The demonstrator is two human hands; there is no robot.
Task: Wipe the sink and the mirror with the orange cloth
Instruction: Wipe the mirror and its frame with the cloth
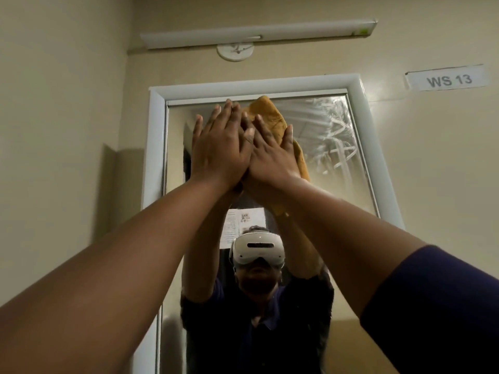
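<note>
Together, flat hands press the orange cloth against the mirror.

The cloth under my hands is orange, a mustardy shade with darker creases. The mirror is silvery, streaked with whitish smear marks at its upper right, and its frame is white. My sleeve is dark purple. The wall is pale beige. The label is white with grey letters "WS 13". The tube light fitting above is white. The headset in the reflection is white with a black slot.
</note>
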